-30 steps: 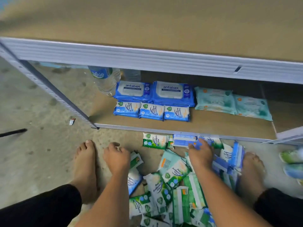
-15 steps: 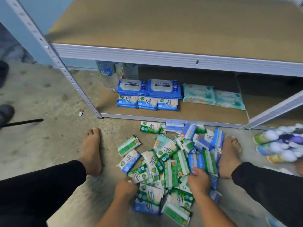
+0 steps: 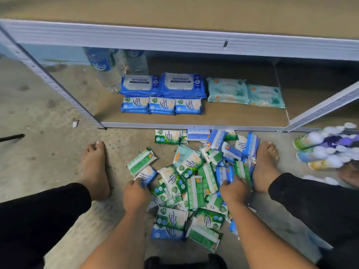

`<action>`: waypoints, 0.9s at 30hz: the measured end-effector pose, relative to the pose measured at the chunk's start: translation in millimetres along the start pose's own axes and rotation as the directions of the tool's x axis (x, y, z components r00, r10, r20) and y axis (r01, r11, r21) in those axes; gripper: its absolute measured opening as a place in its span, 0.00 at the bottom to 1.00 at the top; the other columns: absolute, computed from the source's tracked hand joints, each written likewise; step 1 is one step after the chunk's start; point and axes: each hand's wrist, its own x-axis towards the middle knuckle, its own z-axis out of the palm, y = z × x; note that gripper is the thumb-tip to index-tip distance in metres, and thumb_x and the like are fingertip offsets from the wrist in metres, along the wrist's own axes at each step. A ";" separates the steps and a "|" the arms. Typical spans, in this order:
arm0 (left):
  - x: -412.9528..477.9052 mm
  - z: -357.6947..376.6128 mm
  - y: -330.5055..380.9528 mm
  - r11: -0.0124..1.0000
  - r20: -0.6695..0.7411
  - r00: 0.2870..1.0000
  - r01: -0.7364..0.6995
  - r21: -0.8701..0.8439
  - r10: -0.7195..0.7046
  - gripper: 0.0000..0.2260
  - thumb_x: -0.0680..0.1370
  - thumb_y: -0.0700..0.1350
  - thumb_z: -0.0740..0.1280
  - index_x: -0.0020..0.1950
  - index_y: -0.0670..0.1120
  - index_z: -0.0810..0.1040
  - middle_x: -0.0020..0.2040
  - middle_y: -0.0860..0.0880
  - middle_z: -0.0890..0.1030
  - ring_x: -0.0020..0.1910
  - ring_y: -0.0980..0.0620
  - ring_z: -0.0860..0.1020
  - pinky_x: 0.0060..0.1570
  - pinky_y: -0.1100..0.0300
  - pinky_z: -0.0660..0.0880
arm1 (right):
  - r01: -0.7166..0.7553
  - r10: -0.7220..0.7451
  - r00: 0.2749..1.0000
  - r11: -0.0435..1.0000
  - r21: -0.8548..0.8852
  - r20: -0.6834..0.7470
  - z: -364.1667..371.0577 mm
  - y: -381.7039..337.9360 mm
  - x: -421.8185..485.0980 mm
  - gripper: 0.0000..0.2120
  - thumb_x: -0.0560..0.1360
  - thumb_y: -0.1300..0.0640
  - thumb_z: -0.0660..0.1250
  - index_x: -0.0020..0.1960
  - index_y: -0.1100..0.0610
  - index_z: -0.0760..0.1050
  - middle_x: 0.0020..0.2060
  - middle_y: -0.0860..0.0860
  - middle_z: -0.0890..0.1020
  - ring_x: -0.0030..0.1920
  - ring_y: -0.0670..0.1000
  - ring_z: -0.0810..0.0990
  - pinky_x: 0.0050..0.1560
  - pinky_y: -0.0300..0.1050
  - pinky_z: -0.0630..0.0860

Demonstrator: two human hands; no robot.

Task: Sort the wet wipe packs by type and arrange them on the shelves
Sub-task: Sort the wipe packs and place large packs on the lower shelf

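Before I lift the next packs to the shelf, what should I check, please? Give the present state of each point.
1. Left hand grip on the blue pack: ok, fingers curl on its edge.
2. Right hand grip: cannot tell, its fingers lie over mixed packs.
3. Blue pack matches the shelf row in colour: ok.
4. Bare room on the bottom shelf right of that row: ok.
5. Floor pile sorted: not ok, green and blue lie mixed.
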 end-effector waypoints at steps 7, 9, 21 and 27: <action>17.3 8.4 9.6 0.986 0.017 0.994 0.102 0.130 -0.105 0.27 0.75 0.49 0.72 0.72 0.46 0.69 0.63 0.44 0.69 0.64 0.43 0.67 0.56 0.48 0.74 | -0.020 0.017 0.999 0.996 -0.092 -0.039 10.1 -0.9 21.8 0.14 0.78 0.53 0.68 0.55 0.64 0.78 0.51 0.62 0.79 0.51 0.64 0.81 0.47 0.53 0.79; 20.0 8.5 11.2 0.982 0.009 0.994 0.104 0.155 -0.106 0.26 0.75 0.49 0.71 0.71 0.45 0.69 0.64 0.44 0.69 0.64 0.43 0.67 0.55 0.49 0.74 | -0.018 0.014 0.999 0.994 -0.109 -0.041 8.5 -0.5 26.4 0.11 0.77 0.55 0.68 0.53 0.63 0.78 0.51 0.62 0.80 0.51 0.64 0.81 0.43 0.51 0.76; 6.0 -8.5 7.8 0.973 0.079 0.983 0.177 -0.149 -0.166 0.22 0.66 0.53 0.74 0.55 0.51 0.70 0.46 0.49 0.80 0.44 0.47 0.81 0.45 0.51 0.81 | 0.052 -0.040 0.987 0.996 0.076 -0.156 -6.4 2.1 3.5 0.10 0.74 0.60 0.67 0.47 0.67 0.80 0.45 0.63 0.79 0.43 0.63 0.78 0.38 0.47 0.70; -26.7 -40.2 25.5 0.923 0.107 0.990 0.129 -0.363 -0.096 0.23 0.66 0.48 0.78 0.54 0.46 0.70 0.47 0.47 0.79 0.41 0.48 0.79 0.36 0.57 0.76 | 0.225 -0.154 0.951 0.939 0.260 -0.268 -35.7 -16.6 -27.1 0.11 0.77 0.64 0.65 0.56 0.68 0.79 0.53 0.65 0.78 0.49 0.65 0.77 0.45 0.53 0.72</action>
